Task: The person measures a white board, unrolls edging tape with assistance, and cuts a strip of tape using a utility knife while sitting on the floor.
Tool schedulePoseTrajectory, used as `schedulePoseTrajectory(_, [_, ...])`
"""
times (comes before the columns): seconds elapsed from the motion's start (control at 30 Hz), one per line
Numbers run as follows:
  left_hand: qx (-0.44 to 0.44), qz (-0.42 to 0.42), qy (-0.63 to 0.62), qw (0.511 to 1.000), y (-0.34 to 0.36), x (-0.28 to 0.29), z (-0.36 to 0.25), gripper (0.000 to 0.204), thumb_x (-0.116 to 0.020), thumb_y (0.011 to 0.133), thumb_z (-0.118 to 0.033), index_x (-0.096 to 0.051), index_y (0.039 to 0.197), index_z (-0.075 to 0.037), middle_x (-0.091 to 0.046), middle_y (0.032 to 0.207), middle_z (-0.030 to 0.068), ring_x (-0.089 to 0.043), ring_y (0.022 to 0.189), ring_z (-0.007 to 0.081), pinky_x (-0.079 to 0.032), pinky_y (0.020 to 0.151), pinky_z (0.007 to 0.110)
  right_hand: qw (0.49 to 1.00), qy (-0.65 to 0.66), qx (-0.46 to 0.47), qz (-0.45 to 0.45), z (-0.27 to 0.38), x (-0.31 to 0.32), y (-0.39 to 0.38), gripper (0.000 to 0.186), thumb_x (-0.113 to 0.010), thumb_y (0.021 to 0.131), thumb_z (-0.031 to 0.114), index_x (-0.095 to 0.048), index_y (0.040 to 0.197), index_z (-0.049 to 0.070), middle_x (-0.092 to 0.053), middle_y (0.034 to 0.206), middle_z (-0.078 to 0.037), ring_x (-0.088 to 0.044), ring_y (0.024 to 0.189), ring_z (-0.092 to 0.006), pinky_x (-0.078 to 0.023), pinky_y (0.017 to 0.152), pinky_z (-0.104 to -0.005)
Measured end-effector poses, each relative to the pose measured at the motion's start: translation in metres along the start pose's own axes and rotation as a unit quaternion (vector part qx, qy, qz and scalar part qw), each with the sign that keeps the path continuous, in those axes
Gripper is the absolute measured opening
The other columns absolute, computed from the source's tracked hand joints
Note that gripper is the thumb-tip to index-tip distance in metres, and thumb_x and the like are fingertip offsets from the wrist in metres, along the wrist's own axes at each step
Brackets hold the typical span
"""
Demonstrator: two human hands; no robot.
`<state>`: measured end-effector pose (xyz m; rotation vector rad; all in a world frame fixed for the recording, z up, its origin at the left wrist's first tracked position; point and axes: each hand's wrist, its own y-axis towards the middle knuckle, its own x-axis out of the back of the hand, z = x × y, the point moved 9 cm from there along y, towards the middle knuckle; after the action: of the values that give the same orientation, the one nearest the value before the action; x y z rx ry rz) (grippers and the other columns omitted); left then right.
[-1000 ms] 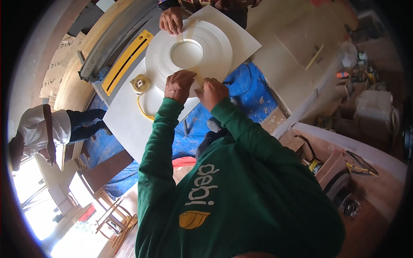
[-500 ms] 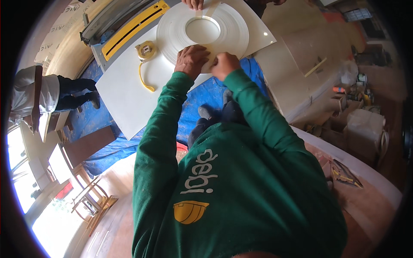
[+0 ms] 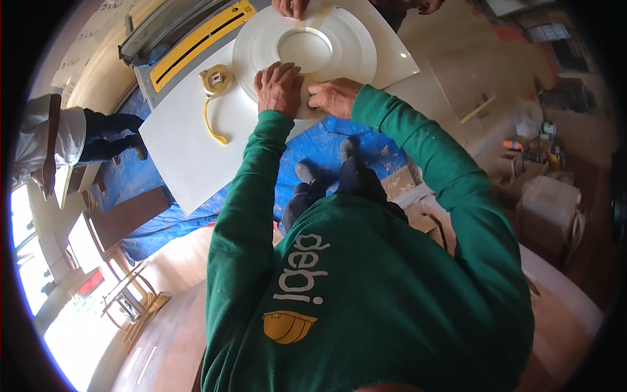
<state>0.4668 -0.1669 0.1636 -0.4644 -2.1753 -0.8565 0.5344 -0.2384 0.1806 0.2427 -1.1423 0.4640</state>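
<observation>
Broadly, with 12 o'clock at the top of the view and the roll as the centre, the floor toward 6 o'clock is covered by a blue sheet (image 3: 385, 153). A grey table (image 3: 145, 88) is partly seen around 9 o'clock. A white board (image 3: 189, 153) is spread under the roll, one corner pointed toward 7 o'clock. On it the wide roll of white strip (image 3: 356, 55) is laid flat, its round hole faced upward; being round, no long axis is shown. A yellow slotted panel (image 3: 202, 44) is set toward 9 o'clock.

At the roll's 12 o'clock edge, a co-worker's hand (image 3: 291, 8) is placed. The left grip (image 3: 281, 89) is laid palm down at 7 o'clock, fingers loosely bent, tips near the hole; the roll's centre lies toward 1 o'clock from it. The right grip (image 3: 335, 98) is curled at the 5 o'clock edge, farther from the hole, which lies toward 11 o'clock. Whether anything is pinched by either grip cannot be made out. Smallest, a yellow tape measure (image 3: 216, 80) is left at 8 o'clock.
</observation>
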Motion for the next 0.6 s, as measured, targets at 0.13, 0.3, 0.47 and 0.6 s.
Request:
schedulePoseTrajectory(0.13, [0.053,0.009,0.049,0.997,0.0,-0.005,0.004,0.025,-0.061,0.088,-0.028,-0.067,0.109,-0.016,-0.053,0.132,0.0047,-0.037,0.134,0.0292,-0.02,0.112,0.053,0.997,-0.002,0.035,0.066,-0.002,-0.005,0.014,0.009,-0.06,0.079,0.012,-0.064,0.085,0.005,-0.057,0.095,-0.013,-0.062,0.091,-0.0331,-0.049,0.077,-0.0437])
schedulePoseTrajectory(0.3, [0.078,-0.025,0.064,0.995,-0.003,0.002,0.009,0.031,-0.063,0.087,-0.027,-0.064,0.116,-0.017,-0.052,0.135,0.0051,-0.038,0.133,0.0302,-0.022,0.111,0.051,0.993,0.053,0.101,0.038,-0.003,-0.007,0.007,0.008,-0.057,0.081,0.01,-0.06,0.086,0.005,-0.056,0.095,-0.012,-0.061,0.092,-0.0319,-0.05,0.075,-0.0434])
schedulePoseTrajectory(0.47, [0.098,-0.027,0.085,0.991,-0.002,0.003,0.009,0.03,-0.062,0.088,-0.028,-0.064,0.116,-0.017,-0.052,0.135,0.0057,-0.038,0.134,0.0306,-0.022,0.111,0.051,0.983,-0.052,0.167,0.063,0.009,-0.012,0.012,0.009,-0.051,0.084,0.012,-0.059,0.087,0.007,-0.055,0.098,-0.012,-0.063,0.09,-0.0316,-0.052,0.075,-0.0404])
schedulePoseTrajectory(0.6, [0.104,-0.026,0.094,0.99,-0.004,0.006,0.011,0.03,-0.061,0.088,-0.028,-0.064,0.116,-0.017,-0.052,0.135,0.006,-0.039,0.133,0.0306,-0.023,0.111,0.05,0.974,-0.131,0.164,0.082,0.016,-0.022,0.016,0.011,-0.051,0.085,0.01,-0.058,0.092,0.008,-0.056,0.102,-0.013,-0.064,0.09,-0.0326,-0.053,0.076,-0.0411])
